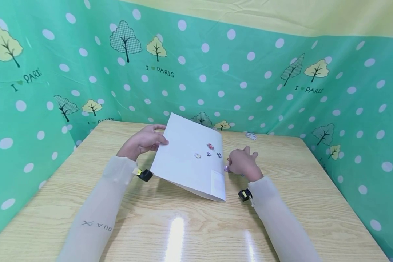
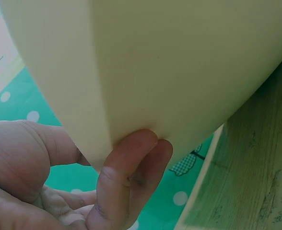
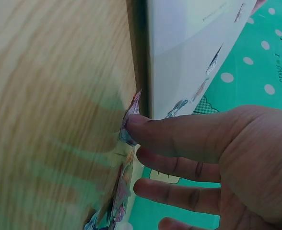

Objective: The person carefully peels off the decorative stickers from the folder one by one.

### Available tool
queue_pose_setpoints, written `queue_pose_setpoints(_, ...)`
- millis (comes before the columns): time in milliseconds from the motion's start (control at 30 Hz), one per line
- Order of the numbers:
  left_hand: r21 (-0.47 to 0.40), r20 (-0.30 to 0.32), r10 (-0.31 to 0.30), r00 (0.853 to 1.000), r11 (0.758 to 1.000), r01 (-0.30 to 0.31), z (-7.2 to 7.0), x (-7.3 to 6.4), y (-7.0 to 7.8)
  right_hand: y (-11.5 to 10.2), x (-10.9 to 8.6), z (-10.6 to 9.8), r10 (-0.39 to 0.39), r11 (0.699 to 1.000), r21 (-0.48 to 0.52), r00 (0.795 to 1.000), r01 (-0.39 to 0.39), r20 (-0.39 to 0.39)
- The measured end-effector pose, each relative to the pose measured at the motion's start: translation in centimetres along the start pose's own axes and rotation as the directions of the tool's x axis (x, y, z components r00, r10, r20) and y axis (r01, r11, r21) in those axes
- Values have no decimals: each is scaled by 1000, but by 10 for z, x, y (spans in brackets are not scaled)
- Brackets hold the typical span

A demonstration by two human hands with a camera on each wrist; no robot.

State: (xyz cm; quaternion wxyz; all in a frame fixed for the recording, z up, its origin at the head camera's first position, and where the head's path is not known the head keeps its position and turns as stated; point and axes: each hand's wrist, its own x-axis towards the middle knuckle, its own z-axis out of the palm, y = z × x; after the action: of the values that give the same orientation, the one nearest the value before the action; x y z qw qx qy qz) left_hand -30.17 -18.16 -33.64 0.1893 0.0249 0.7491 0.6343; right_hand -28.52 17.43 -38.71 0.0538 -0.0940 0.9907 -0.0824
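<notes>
A white folded sheet of card (image 1: pixel 186 153) stands tilted above the table, its lower edge bowed. My left hand (image 1: pixel 145 140) grips it by the left edge, thumb on the front; in the left wrist view fingers (image 2: pixel 114 177) press the other face. Several small sticker-like cutouts (image 1: pixel 210 146) lie on its front, toward the right. Beside its right edge, my right hand (image 1: pixel 243 162) pinches a shiny purple sticker-like piece (image 3: pixel 129 123) with the thumb; the index finger is mostly hidden. The other fingers are spread.
More small shiny cutouts (image 3: pixel 119 201) lie on the wooden table (image 1: pixel 291 196) under and beside the right hand. A whitish cutout (image 1: pixel 250 136) sits near the back edge. A green dotted curtain (image 1: pixel 190 72) hangs behind and along both sides.
</notes>
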Motion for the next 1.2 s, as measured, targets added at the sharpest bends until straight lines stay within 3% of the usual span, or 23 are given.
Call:
queue_pose_setpoints(400,-9,-4,-2,1000,1000,2,2,0,-1,1,2,-2,-1,999,51,998,4,-68)
queue_pose_setpoints(733,-8,0,-2,1000,1000,2,3,3,-1,1,2,-3,-11,996,93,998,17,-58)
queue_pose_setpoints(1000,-7,-15,-5,1000,1000,5,0,1,1,-9,11,2,-63,992,103,995,71,-79)
queue_pose_setpoints(1200,-14,-6,4,1000,1000,-4,0,1,0,-16,18,3,-55,992,107,996,63,-74)
